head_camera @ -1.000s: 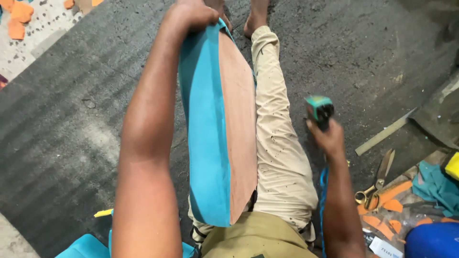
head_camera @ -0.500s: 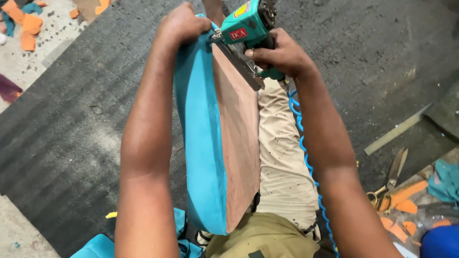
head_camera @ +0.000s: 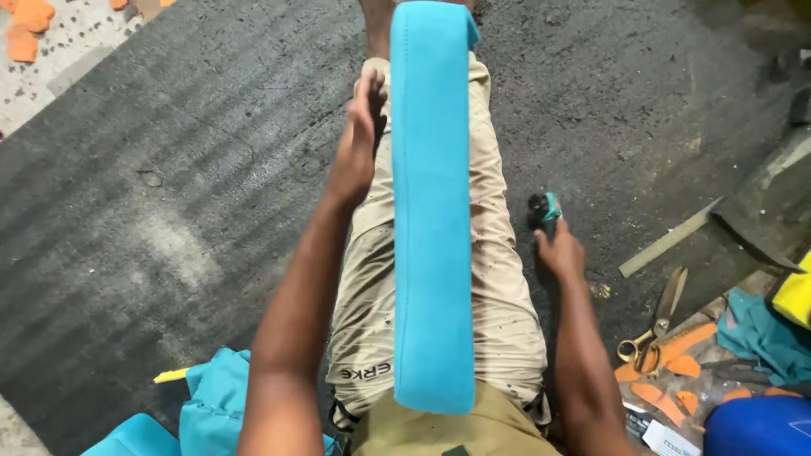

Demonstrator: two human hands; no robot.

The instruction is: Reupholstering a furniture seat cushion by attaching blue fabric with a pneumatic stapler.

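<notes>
Fingers point(head_camera: 368, 95) of left hand point(head_camera: 355, 152) extended flat, pressed against left edge of blue padded panel point(head_camera: 431, 211). Panel lies lengthwise along person's legs, fabric side up. Right hand point(head_camera: 559, 253) apart to panel's right, fingers closed around teal staple gun point(head_camera: 545, 211) resting on dark floor mat point(head_camera: 169, 194). Scissors point(head_camera: 655, 325) farther right among orange scraps.

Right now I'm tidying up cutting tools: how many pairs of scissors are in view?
1. The scissors lie on the floor at the right, among orange scraps, beyond the right hand. More may be hidden under the clutter there.
</notes>
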